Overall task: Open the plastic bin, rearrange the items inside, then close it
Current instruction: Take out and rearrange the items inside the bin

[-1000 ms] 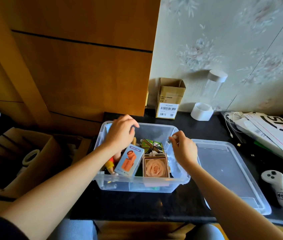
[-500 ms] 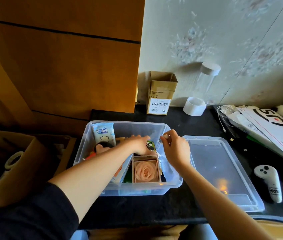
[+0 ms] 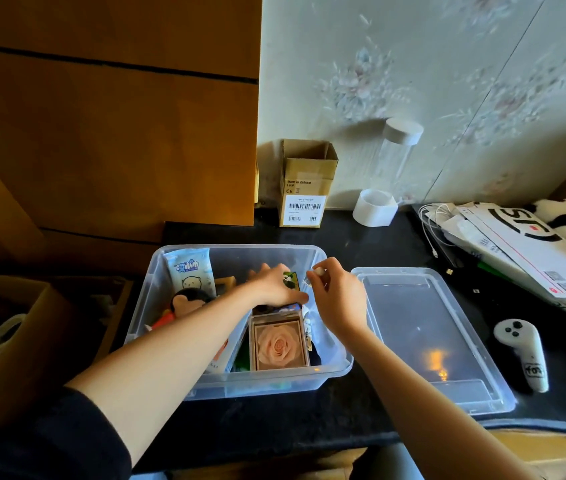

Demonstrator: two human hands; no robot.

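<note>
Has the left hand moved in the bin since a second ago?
Yes. The left hand went rightward from the bin's left side, now behind the rose box.

- clear plastic bin [image 3: 170, 303]
- peach rose box [image 3: 278, 344]
- pale blue bear packet [image 3: 191, 273]
- brown cardboard box [image 3: 307, 181]
- white controller [image 3: 523, 351]
- faded floral wallpaper [image 3: 413, 64]
- black countertop [image 3: 309, 417]

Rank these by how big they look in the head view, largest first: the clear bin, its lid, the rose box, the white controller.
1. clear bin
2. lid, nearly as large; its footprint should match the bin's
3. rose box
4. white controller, close to the rose box in length but narrower, so this last pair is uncertain
</note>
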